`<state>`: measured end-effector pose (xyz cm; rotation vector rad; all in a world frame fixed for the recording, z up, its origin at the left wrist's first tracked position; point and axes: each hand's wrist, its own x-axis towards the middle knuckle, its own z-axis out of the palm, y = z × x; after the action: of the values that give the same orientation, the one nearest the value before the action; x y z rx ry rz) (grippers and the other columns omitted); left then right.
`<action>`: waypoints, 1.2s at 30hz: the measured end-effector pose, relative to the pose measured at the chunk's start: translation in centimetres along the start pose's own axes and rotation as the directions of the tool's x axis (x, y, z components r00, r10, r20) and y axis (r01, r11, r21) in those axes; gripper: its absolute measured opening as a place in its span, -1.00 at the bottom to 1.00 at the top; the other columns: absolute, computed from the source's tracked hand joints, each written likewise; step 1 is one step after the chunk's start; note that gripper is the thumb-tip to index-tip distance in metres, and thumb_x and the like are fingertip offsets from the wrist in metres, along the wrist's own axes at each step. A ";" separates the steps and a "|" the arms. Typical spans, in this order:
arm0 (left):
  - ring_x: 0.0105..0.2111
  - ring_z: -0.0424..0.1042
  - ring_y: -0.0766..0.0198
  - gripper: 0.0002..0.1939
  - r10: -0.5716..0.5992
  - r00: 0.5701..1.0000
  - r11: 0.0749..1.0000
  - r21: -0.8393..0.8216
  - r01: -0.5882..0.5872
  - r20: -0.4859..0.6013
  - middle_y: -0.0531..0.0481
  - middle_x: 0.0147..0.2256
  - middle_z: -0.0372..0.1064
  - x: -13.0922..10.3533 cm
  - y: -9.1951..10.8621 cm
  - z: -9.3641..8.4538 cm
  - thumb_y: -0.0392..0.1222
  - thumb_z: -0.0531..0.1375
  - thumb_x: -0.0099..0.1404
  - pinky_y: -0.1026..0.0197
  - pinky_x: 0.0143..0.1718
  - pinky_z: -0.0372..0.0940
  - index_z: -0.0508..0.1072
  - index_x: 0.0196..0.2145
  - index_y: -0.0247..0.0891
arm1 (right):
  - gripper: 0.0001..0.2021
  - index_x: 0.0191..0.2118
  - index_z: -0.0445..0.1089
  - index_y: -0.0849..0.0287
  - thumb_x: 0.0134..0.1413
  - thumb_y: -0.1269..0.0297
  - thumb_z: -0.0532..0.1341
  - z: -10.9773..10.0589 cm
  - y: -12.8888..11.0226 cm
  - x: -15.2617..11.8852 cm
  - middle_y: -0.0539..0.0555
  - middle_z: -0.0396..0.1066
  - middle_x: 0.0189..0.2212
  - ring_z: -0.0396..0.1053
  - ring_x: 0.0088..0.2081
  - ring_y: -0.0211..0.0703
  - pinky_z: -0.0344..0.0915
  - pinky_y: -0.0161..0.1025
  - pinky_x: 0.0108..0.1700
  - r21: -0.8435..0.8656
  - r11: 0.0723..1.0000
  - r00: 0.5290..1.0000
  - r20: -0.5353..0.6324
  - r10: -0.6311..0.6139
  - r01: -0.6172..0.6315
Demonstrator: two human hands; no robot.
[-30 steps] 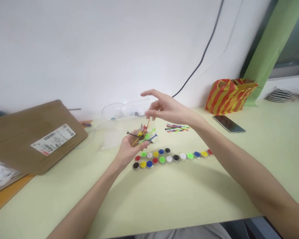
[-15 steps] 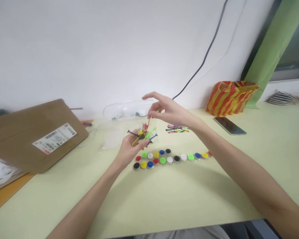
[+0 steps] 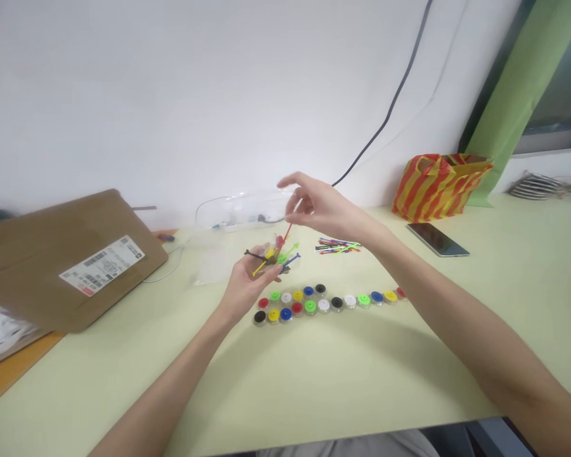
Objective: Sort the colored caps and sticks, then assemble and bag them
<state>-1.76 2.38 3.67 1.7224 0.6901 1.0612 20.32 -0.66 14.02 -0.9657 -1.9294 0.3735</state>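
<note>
My left hand [image 3: 247, 279] is closed around a bunch of small plastic arrows [image 3: 270, 254] in black, yellow, green and blue, above the table. Just over it, my right hand [image 3: 314, 203] pinches the end of a red arrow [image 3: 287, 233] between thumb and fingertips, its index finger raised. The red arrow's lower end meets the bunch; whether it is fastened there is too small to tell. Below the hands stand rows of small round pieces with coloured tops and clear bases [image 3: 310, 307]. A loose pile of coloured arrows [image 3: 337, 245] lies behind my right forearm.
A cardboard parcel [image 3: 52, 254] with a label leans at the left. Behind the hands are clear plastic bags [image 3: 214, 260] and a power strip [image 3: 240, 223]. A phone [image 3: 438, 239] and a striped bag [image 3: 438, 190] are at the right, beneath a hanging black cable [image 3: 394, 108].
My right hand has shifted slightly to the right, with the red arrow leaning further that way. My left hand keeps its hold on the bunch.
</note>
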 end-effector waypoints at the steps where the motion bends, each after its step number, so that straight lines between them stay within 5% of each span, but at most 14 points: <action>1: -0.16 0.57 0.04 -0.54 0.001 1.000 1.000 -0.003 -0.001 0.006 -0.18 0.03 0.46 0.0 0.1 0.0 0.00 0.41 0.20 0.09 -0.29 0.54 0.49 -0.02 -0.27 | -0.74 -0.04 0.41 0.20 0.13 0.46 0.24 0.0 0.1 0.1 0.05 0.51 -0.36 0.47 -0.33 -0.17 0.41 -0.20 -0.24 -0.004 1.000 1.000 -0.011 0.024 -0.024; 3: -0.13 0.57 0.01 -0.56 0.006 1.000 1.000 0.005 -0.006 0.026 -0.20 0.07 0.44 0.0 0.3 0.0 0.01 0.40 0.22 0.08 -0.30 0.54 0.50 -0.04 -0.28 | -0.94 -0.26 0.46 0.25 0.19 0.41 0.23 -0.1 0.2 0.2 0.07 0.51 -0.41 0.46 -0.35 -0.19 0.39 -0.22 -0.25 0.016 0.999 0.999 -0.020 0.045 -0.045; 5: -0.09 0.57 -0.02 -0.57 0.007 0.999 1.000 0.016 -0.008 0.043 -0.22 0.12 0.40 -0.1 0.5 0.0 0.02 0.38 0.24 0.08 -0.28 0.55 0.51 -0.04 -0.29 | -0.87 -0.35 0.48 0.26 0.22 0.37 0.24 -0.2 0.2 0.3 0.08 0.52 -0.40 0.46 -0.33 -0.21 0.37 -0.24 -0.23 0.039 0.999 0.999 -0.033 0.024 -0.023; 12: -0.34 0.63 0.07 -0.37 -0.043 0.995 0.999 -0.025 0.046 0.095 -0.26 0.05 0.47 -0.4 0.7 -0.1 0.04 0.37 0.26 0.17 -0.44 0.48 0.33 0.18 -0.25 | -0.72 0.01 0.55 0.19 0.29 0.19 0.24 -0.2 0.7 0.4 0.11 0.59 -0.21 0.49 -0.26 -0.21 0.42 -0.22 -0.16 0.146 0.989 0.996 0.090 -0.023 0.009; 22: -0.52 0.59 0.12 -0.51 -0.083 0.987 0.996 -0.014 0.085 0.140 -0.26 -0.01 0.54 -0.4 -0.2 -1.0 0.09 0.32 0.31 0.06 -0.41 0.51 0.44 0.05 -0.29 | -0.81 -0.22 0.61 0.25 0.21 0.24 0.31 0.1 0.3 0.4 0.11 0.59 -0.31 0.49 -0.32 -0.20 0.45 -0.22 -0.22 0.162 0.985 0.997 -0.054 -0.048 0.056; 25: -0.53 0.58 0.12 -0.48 -0.068 0.990 0.995 -0.060 0.076 0.124 -0.26 -0.03 0.54 -0.3 -0.4 -1.0 0.11 0.32 0.30 0.03 -0.43 0.52 0.44 0.06 -0.29 | -0.64 0.04 0.51 0.24 0.18 0.17 0.35 -0.2 0.6 0.4 0.13 0.59 -0.24 0.51 -0.36 -0.20 0.46 -0.23 -0.28 0.194 0.980 0.997 -0.064 0.054 -0.040; 28: -0.54 0.57 0.13 -0.46 -0.062 0.990 0.994 -0.084 0.073 0.128 -0.25 -0.10 0.57 -0.2 -0.4 -0.9 0.11 0.33 0.29 0.04 -0.42 0.52 0.43 0.08 -0.30 | -0.40 0.23 0.36 0.23 0.10 0.18 0.42 -0.3 0.8 0.4 0.16 0.61 -0.21 0.55 -0.33 -0.15 0.46 -0.25 -0.34 0.192 0.967 0.984 0.096 0.151 -0.168; 32: -0.49 0.58 0.12 -0.44 -0.073 0.989 0.994 -0.068 0.082 0.130 -0.23 -0.14 0.58 -0.1 -0.3 -0.7 0.10 0.33 0.30 0.08 -0.40 0.49 0.39 0.13 -0.27 | -0.81 -0.19 0.55 0.31 0.19 0.26 0.32 -0.6 0.3 0.4 0.16 0.60 -0.38 0.53 -0.38 -0.20 0.43 -0.28 -0.35 0.155 0.966 0.966 0.193 0.174 -0.205; 36: -0.40 0.59 0.09 -0.44 -0.067 0.990 0.996 -0.052 0.073 0.122 -0.25 -0.16 0.57 0.0 -0.1 -0.5 0.16 0.23 0.37 0.11 -0.41 0.46 0.33 0.16 -0.25 | -0.85 -0.30 0.51 0.27 0.19 0.28 0.29 -3.0 -0.1 -0.7 0.11 0.58 -0.39 0.51 -0.39 -0.24 0.41 -0.31 -0.35 0.114 0.986 0.990 -0.061 0.127 -0.120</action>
<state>-2.20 2.67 3.69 1.6866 0.6340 0.9122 22.97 -1.61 15.30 -1.0155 -1.7733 0.5068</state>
